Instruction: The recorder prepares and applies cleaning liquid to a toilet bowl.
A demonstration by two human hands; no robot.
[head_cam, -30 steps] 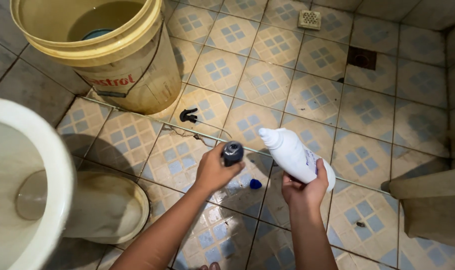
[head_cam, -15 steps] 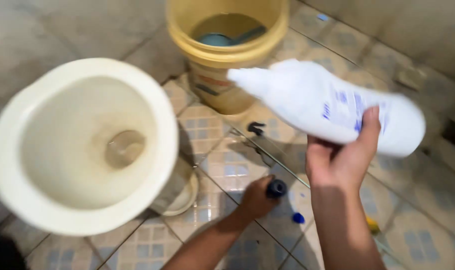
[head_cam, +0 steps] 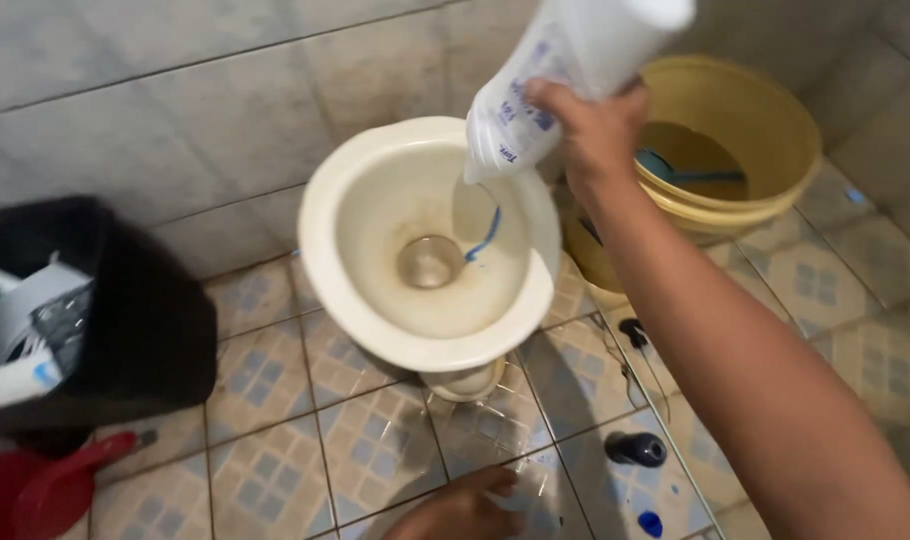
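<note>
We hold the white bottle [head_cam: 565, 75] upside down in our right hand [head_cam: 595, 130], fingers wrapped firmly around its body, with the nozzle pointing down over the far rim of the toilet bowl [head_cam: 375, 330]. A thin blue streak of cleaner [head_cam: 485, 238] runs down the inner wall toward the water at the bottom. Judging by that single streak, the squirting has only just begun: one short stretch under the rim is coated, and the rest of the stained inside shows no blue at all, so most of the rim is left to go round, and nothing has been scrubbed.

Our left hand [head_cam: 465, 505] rests low on the tiled floor [head_cam: 275, 390] in front of the toilet's foot, fingers spread loosely and gripping nothing. The dark cap [head_cam: 637, 449] lies on the tiles well off to the right of it, with a small blue piece [head_cam: 651, 523] a little nearer to us.

Behind our right arm stands a yellow bucket [head_cam: 765, 120] holding water and a blue scoop [head_cam: 675, 170], close beside the bowl. To the left sits a black bin [head_cam: 125, 320] with wrappers in it, and a red dustpan [head_cam: 45, 490] lies at the lower left. The bucket crowds the right side of the bowl, so reaching that part of the rim looks awkward.
</note>
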